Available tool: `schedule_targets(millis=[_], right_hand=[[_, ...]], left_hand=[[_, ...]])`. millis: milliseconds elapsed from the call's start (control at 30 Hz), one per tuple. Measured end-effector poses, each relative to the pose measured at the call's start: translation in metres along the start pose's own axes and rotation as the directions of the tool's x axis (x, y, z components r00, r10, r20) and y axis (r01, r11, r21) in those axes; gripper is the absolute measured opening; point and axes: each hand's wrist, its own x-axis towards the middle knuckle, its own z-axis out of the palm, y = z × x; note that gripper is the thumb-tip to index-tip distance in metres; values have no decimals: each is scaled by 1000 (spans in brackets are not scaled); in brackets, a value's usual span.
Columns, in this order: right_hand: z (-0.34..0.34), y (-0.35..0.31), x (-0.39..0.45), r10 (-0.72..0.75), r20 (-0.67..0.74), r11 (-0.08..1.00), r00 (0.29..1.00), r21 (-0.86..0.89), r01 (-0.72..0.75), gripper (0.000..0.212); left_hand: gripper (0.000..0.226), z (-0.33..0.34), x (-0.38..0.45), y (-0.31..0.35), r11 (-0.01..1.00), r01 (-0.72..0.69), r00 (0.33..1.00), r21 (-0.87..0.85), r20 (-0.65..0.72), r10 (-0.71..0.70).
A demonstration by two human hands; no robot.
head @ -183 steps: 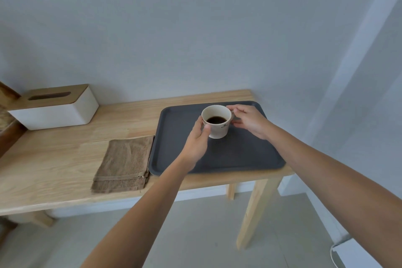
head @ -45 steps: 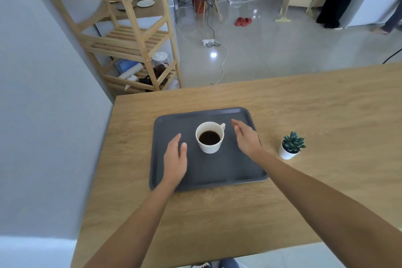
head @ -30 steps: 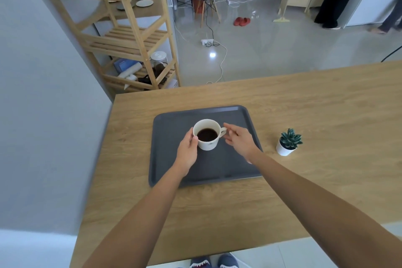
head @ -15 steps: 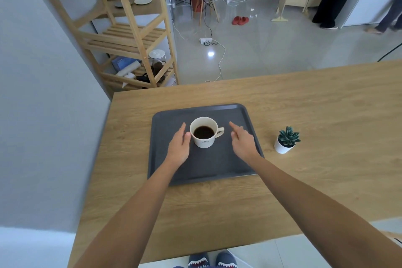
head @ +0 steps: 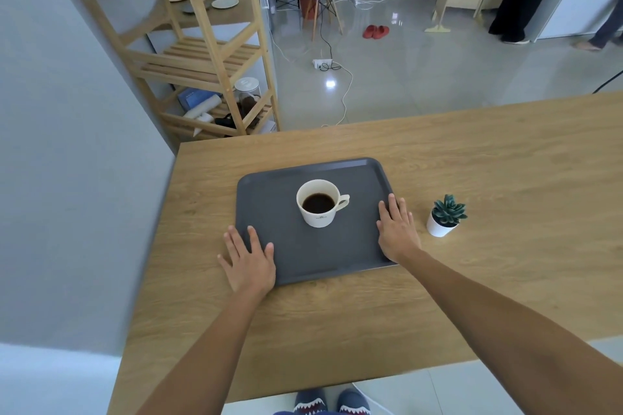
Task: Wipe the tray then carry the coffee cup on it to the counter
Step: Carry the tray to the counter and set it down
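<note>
My left hand (head: 248,259) lies flat with fingers spread over the near left corner of the tray (head: 276,199), holding nothing; my right hand (head: 397,229) lies flat along the tray's right edge, fingers straight and together, also holding nothing. The dark grey tray sits on the wooden counter (head: 505,162). The white coffee cup (head: 320,204) stands upright near the tray's middle, full of dark coffee, its handle pointing right, apart from both hands. A small potted succulent (head: 445,216) stands just beside my right hand.
</note>
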Motion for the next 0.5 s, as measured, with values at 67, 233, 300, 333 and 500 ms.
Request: schedule_targets(millis=[67, 233, 300, 333, 500], right_hand=[[0, -1, -2, 2, 3, 1000, 1000, 7, -2, 53], [0, -1, -7, 1, 17, 1000, 1000, 18, -1, 53], [-1, -1, -8, -3, 23, 1000, 1000, 14, 2, 53], [-2, -2, -11, -5, 22, 1000, 1000, 22, 4, 53], [-28, -8, -34, -174, -285, 929, 943, 270, 253, 45]], left_hand=[[65, -2, 0, -1, 1000, -8, 1000, 4, 5, 8], [65, -2, 4, -5, 999, -24, 1000, 21, 11, 24], [65, -2, 4, -7, 999, -23, 1000, 29, 15, 22], [65, -2, 3, -7, 1000, -17, 1000, 20, 12, 16], [55, -5, -27, 31, 934, -246, 908, -257, -397, 130]])
